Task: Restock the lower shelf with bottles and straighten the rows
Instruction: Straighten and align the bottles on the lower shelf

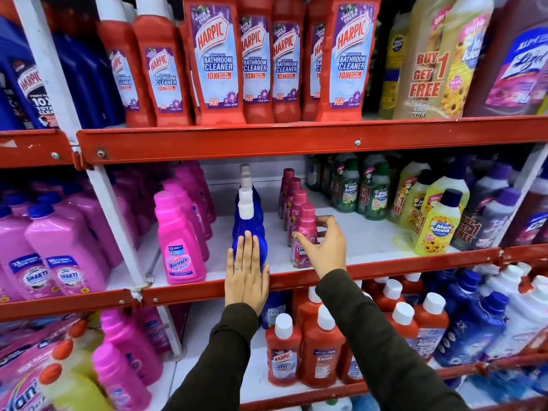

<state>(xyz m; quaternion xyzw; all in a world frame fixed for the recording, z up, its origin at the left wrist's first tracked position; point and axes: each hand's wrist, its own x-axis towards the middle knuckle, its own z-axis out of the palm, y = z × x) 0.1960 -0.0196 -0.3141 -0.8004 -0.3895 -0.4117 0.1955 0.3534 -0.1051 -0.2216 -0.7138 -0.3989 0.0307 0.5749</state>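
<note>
Bottles (248,232) in rows, white shelf (364,232), red-framed racking (296,140)

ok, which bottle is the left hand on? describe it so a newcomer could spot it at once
Find the middle red shelf, under the red Harpic bathroom cleaners. Between the pink Vanish bottle and the row of small dark-pink bottles runs one file of blue bottles. It is the front blue bottle, with the left hand flat on it: translucent deep blue with a white cap.

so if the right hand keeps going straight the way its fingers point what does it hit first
Most likely the front dark pink bottle: the right hand has its fingers curled open right beside it, apparently just short of touching, though depth is hard to judge.
</note>
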